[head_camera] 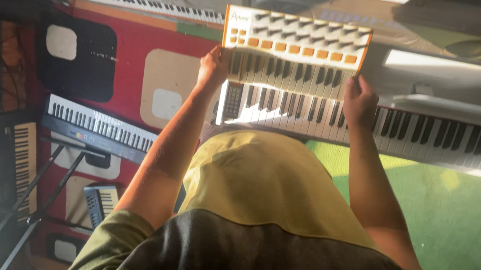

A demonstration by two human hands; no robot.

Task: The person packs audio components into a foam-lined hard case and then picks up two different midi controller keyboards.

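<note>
Straight ahead, head view: the person looks down over a yellow and grey shirt (262,214) at both arms reaching forward.
Held thing: a small keyboard controller (295,51) with an orange-edged white body, rows of knobs and sliders, orange pads and a short run of keys.
Where it is: lifted in front of the chest, above the left end of a long keyboard (373,122) that runs off to the right.
Long axis: side to side, roughly level, in line with the long keyboard below it.
Left hand (212,69): closed on the controller's lower left corner.
Right hand (360,100): closed on the lower right edge, fingers wrapped over the keys.
Which is nearer: neither; the two hands sit at opposite ends, about equally far out.
Around it: another keyboard (98,126) on a stand (44,192) to the left, more keyboards (147,3) along the top, green floor (452,217) to the right.
</note>
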